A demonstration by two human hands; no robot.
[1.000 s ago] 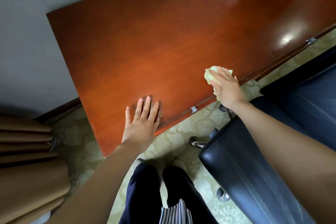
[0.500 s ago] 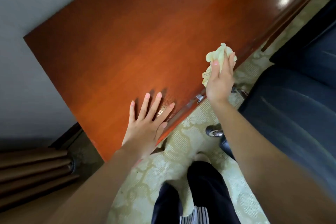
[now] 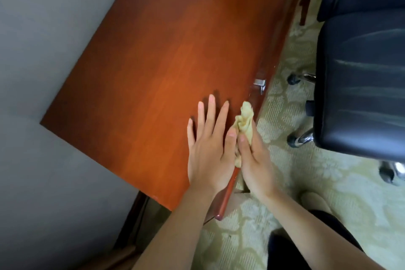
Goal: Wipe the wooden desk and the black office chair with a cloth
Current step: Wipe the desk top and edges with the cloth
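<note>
The reddish wooden desk (image 3: pixel 164 68) runs from the lower left to the top centre. My left hand (image 3: pixel 208 147) lies flat on it near the front edge, fingers spread, holding nothing. Right beside it, my right hand (image 3: pixel 254 160) grips a crumpled pale yellow cloth (image 3: pixel 244 120) pressed against the desk's front edge; the two hands touch at the thumbs. The black office chair (image 3: pixel 361 85) stands to the right on the carpet, apart from both hands.
A grey wall (image 3: pixel 43 28) borders the desk on the left. A metal drawer handle (image 3: pixel 260 84) sticks out of the desk front just beyond the cloth. Chrome chair legs with castors (image 3: pixel 298 139) rest on patterned green carpet (image 3: pixel 306 182). My dark-trousered leg (image 3: pixel 306 247) is at the bottom right.
My right hand has slid the cloth along the desk's front edge towards me until it meets my left hand. The view has swung round; the left hand stays flat on the desk.
</note>
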